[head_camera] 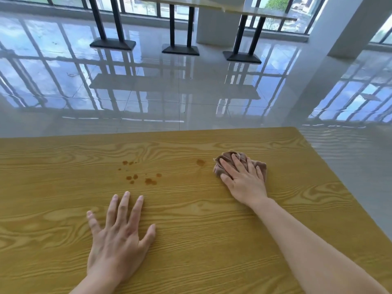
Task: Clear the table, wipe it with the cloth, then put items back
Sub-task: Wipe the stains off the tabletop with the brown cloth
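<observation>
The person leans over the wooden table (63,158) with both hands down on it, and each seems to have its own job. The left hand (118,236) lies flat on the bare wood, fingers straight and fanned wide, gripping nothing; from here it looks like a brace, taking the weight of the lean. The right hand (244,179) reaches further out, fingers spread and laid over a bunched brown cloth (241,156), pressing it down onto the top rather than clutching it, as you would to get rubbing pressure. The cloth sits under and just beyond those fingers, near the far right corner. Just beside the right hand's fingertips, on the side toward the left hand, is a single brown spot (200,162); a scatter of brown drips (146,179) lies beyond the left hand's fingertips, between the two hands. Nothing else rests on the part of the table I can see, so I'd judge the wiping is under way, with the marks still to go.
</observation>
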A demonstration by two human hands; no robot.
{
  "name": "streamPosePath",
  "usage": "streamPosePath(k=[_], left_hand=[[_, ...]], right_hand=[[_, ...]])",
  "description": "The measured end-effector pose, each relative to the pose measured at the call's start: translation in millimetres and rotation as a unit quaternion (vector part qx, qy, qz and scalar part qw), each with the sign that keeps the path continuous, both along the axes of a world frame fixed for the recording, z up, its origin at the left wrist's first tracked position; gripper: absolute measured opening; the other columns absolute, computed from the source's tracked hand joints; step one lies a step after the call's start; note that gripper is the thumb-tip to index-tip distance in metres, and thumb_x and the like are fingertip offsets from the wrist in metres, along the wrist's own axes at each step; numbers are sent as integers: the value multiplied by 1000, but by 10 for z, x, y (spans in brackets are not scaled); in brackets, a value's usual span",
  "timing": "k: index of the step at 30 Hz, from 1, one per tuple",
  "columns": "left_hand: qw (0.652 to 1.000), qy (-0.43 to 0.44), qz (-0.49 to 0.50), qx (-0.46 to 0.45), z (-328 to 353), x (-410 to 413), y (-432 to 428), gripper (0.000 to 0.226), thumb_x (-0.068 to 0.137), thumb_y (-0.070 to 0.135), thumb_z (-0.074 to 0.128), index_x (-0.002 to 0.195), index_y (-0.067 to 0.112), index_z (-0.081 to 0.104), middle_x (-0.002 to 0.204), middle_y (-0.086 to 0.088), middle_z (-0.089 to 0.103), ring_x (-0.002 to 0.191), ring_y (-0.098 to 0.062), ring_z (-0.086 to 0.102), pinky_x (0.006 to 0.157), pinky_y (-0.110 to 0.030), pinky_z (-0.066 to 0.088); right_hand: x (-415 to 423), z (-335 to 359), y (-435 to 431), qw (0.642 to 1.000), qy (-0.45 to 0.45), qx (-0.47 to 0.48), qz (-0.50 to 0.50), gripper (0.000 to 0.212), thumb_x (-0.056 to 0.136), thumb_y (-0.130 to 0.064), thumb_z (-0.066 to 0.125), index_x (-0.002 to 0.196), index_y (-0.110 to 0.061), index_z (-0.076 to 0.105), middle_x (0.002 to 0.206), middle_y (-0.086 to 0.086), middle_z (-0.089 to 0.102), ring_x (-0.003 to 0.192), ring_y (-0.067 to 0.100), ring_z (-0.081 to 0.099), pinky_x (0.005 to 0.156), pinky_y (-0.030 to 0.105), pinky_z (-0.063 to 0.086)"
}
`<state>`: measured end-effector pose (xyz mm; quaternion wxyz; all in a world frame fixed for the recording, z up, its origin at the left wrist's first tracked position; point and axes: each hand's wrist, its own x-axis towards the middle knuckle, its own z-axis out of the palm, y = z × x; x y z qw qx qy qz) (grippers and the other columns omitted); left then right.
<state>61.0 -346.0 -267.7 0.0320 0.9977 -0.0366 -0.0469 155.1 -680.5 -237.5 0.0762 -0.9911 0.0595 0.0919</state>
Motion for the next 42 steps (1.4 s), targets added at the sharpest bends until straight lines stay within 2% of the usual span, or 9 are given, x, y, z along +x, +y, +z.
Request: streamPosePath(k=[6, 10, 13, 17, 21, 26, 28, 35, 42], left_hand=[[1000, -21, 1, 7, -3, -2, -3, 84, 87, 77, 8, 156, 31, 21, 164, -1, 16, 153, -21, 6, 114, -69, 4], [1000, -14, -2, 11, -24, -9, 7, 83, 88, 76, 12, 155, 29, 27, 163, -4, 23, 152, -24, 14, 112, -72, 9], [1000, -17, -6, 12, -50, 8, 11, 82, 89, 76, 18, 154, 27, 30, 162, -5, 26, 150, -26, 18, 111, -73, 11], [1000, -18, -11, 14, -48, 1, 21, 81, 90, 74, 21, 153, 25, 33, 160, -6, 28, 150, -27, 21, 110, -74, 15], [1000, -25, -7, 17, -36, 2, 6, 80, 90, 74, 19, 153, 26, 32, 160, -5, 29, 150, -26, 20, 110, -73, 15], [999, -29, -4, 16, -42, -19, 29, 81, 90, 75, 16, 154, 28, 30, 161, -4, 26, 151, -25, 17, 111, -72, 13], [1000, -28, -5, 9, -37, -2, 17, 81, 90, 75, 15, 154, 27, 31, 161, -5, 27, 150, -26, 18, 111, -73, 13], [1000, -22, 1, -5, -22, -9, -19, 81, 90, 74, 14, 154, 26, 30, 162, -6, 26, 151, -27, 16, 112, -72, 10], [1000, -11, 9, -28, 66, -34, -34, 80, 88, 76, 20, 155, 31, 26, 164, -3, 21, 152, -23, 9, 115, -70, 1]], right_hand=[[435, -50, 568, 1000, 7, 20, 19, 55, 96, -66, 10, 149, -60, 1, 165, -15, -11, 151, 29, -16, 120, 55, -9], [-655, -29, 680, 983, -38, 33, 175, 53, 97, -66, 12, 146, -63, -9, 160, -20, -23, 148, 21, -26, 120, 49, -13], [-1276, -30, 525, 972, -52, 29, 228, 50, 98, -68, 15, 145, -65, -2, 163, -20, -10, 151, 20, -19, 119, 47, -8], [-332, -49, 253, 995, -40, -3, 91, 49, 96, -68, 8, 141, -69, -11, 161, -20, -17, 151, 22, -17, 122, 49, -10], [811, -1, 408, 996, 1, 49, -75, 55, 96, -66, 11, 149, -60, -1, 165, -12, -13, 150, 33, -16, 119, 58, -6], [-97, -17, 956, 981, -18, 27, 192, 50, 96, -68, 12, 144, -67, -2, 163, -21, -13, 149, 23, -23, 120, 51, -12], [-440, -25, 651, 975, -34, 32, 215, 47, 96, -69, 12, 140, -72, -3, 161, -25, -14, 148, 17, -26, 120, 46, -14], [706, -23, 34, 991, 9, 4, -133, 53, 95, -67, 10, 147, -63, 0, 166, -14, -6, 151, 33, -8, 120, 58, -2], [-169, -42, 1285, 979, -38, 25, 198, 49, 96, -68, 10, 144, -68, -1, 162, -22, -12, 150, 22, -20, 121, 51, -11]])
